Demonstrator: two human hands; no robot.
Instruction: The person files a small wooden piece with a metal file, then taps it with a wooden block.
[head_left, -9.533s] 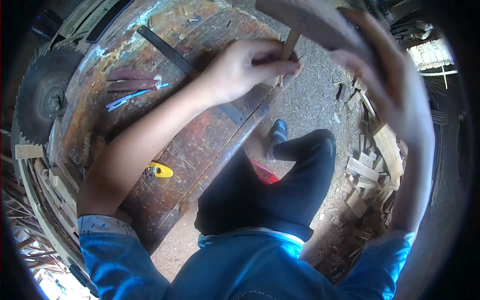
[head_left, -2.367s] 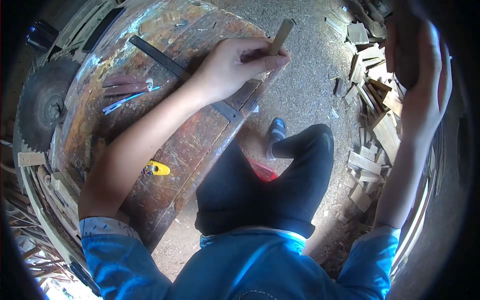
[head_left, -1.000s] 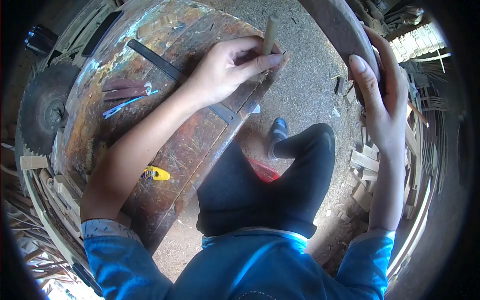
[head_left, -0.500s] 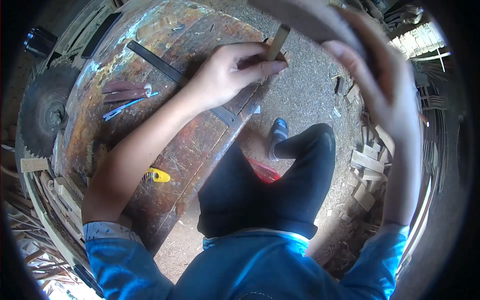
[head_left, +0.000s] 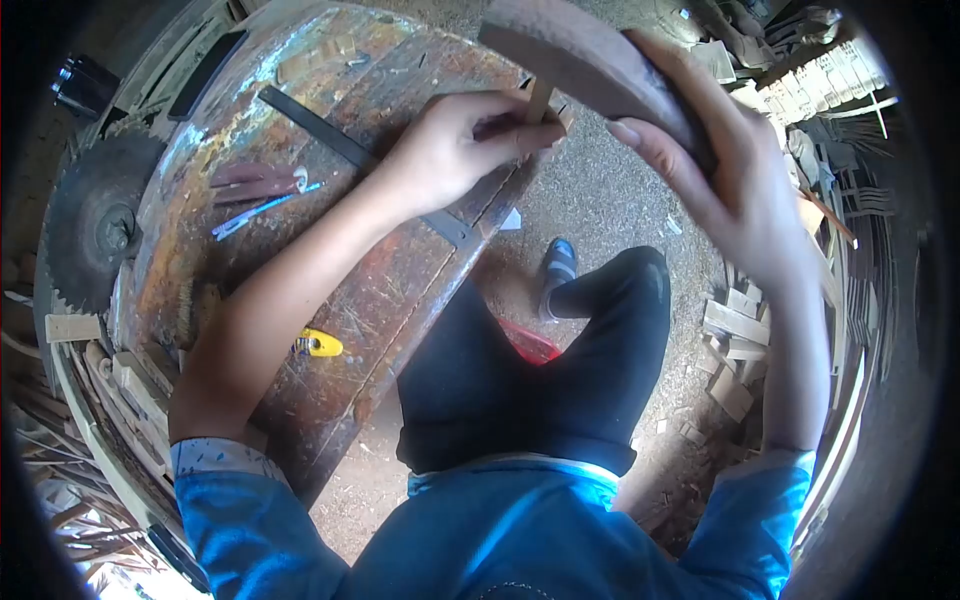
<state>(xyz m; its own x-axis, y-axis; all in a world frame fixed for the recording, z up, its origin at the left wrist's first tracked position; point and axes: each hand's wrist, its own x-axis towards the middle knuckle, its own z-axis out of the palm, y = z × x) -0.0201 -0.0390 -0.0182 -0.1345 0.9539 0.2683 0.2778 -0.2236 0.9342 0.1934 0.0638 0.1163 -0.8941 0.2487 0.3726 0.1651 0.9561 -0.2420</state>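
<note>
While the left hand (head_left: 450,150) stays curled tight around a thin wooden peg (head_left: 539,100) at the far edge of the worn workbench (head_left: 300,270), the right hand (head_left: 720,170) has come back over it, its fingers closed round a heavy wooden block (head_left: 580,60) whose blunt end sits right on top of the peg (whether the two actually touch is hard to tell, since the block hides the peg's tip). On the workbench, a long dark metal bar (head_left: 340,145) runs under the left forearm, a blue pen (head_left: 262,205) lies beyond that arm, and a small yellow tool (head_left: 320,345) rests by the elbow. A circular saw blade (head_left: 90,225) stands at the workbench's far left side. Off the workbench's right edge, wood offcuts (head_left: 735,340) litter the ground.
</note>
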